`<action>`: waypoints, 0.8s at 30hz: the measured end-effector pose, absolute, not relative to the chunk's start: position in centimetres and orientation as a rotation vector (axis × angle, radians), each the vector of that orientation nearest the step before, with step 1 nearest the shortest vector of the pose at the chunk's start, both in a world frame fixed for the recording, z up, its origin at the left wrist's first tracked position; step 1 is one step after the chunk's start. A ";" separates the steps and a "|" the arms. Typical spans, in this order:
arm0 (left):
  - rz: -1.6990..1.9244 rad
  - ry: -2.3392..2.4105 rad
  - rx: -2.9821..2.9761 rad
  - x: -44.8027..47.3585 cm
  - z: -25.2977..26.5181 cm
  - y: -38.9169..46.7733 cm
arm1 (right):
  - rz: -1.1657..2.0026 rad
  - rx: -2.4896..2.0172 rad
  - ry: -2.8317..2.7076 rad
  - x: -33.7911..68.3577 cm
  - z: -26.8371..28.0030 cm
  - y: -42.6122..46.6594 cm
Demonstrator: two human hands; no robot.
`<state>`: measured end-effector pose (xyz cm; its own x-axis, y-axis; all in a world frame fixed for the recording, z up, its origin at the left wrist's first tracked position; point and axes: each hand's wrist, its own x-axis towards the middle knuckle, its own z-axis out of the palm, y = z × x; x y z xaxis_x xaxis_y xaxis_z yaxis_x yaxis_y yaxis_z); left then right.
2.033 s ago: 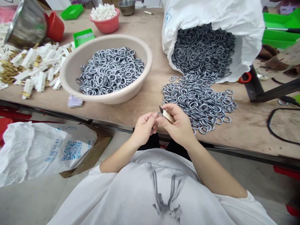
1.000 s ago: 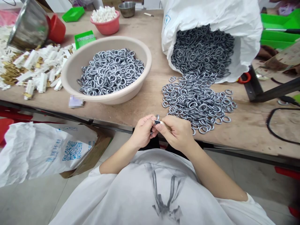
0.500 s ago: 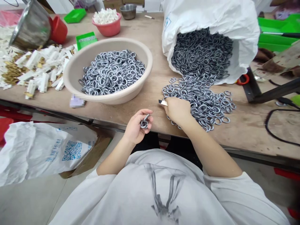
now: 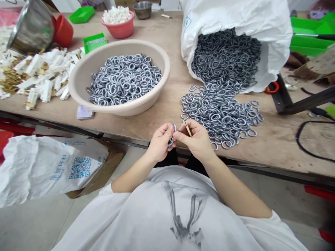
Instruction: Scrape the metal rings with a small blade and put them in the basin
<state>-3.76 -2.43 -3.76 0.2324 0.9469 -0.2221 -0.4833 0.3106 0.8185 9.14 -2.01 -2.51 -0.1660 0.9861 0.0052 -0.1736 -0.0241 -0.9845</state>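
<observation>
- The left hand [image 4: 160, 143], at the centre of the frame, is closed, with a grey ring [image 4: 175, 126] standing between its thumb and forefinger; a second ring [image 4: 170, 142] shows just below, against the fingers.
- The right hand [image 4: 196, 141] is beside it, its thumb tip right at the ring; whether it presses there is too small to tell. Its curled fingers are closed around a slim tool [image 4: 187, 129], pale along its length and darker at the upper end.
- Each ring looks light and hard to break, probably stiff or only slightly springy; the smooth, shiny surface could slip. The outer rim, between thumb and fingertip, seems the best hold. The tool's dark end may be sharp, so its pale body looks the safer grip.
- A beige basin [image 4: 165, 64], left of centre, holds a broad heap of similar rings [image 4: 125, 78].
- A white sack [image 4: 235, 14] lies at the upper right, its mouth towards the person, packed with rings; a loose pile [image 4: 220, 115] spreads from it across the table [image 4: 146, 127].
- At the upper middle, a red bowl [image 4: 121, 31] is heaped with small white pieces [image 4: 117, 16].
- A green tray [image 4: 94, 48], behind the basin, contains small greyish pieces, too fine to identify.
</observation>
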 end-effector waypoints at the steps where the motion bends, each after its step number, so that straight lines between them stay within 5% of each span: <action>1: 1.087 0.810 0.705 -3.8 -3.8 -2.4 | 1.395 -1.000 -1.218 9.3 -2.4 -2.0; 10: 0.993 0.747 0.712 -3.7 -3.5 -3.0 | 1.333 -1.027 -1.330 9.6 -2.7 -1.6; 24: 1.047 0.843 0.583 -3.6 -2.7 -2.8 | 0.369 -1.270 -2.107 10.7 -1.8 -3.4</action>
<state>-3.59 -2.80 -2.75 0.2466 0.9154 -0.3182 -0.5059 0.4016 0.7634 10.71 -3.37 -1.75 -0.3263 0.8657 0.3795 0.6850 0.4933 -0.5362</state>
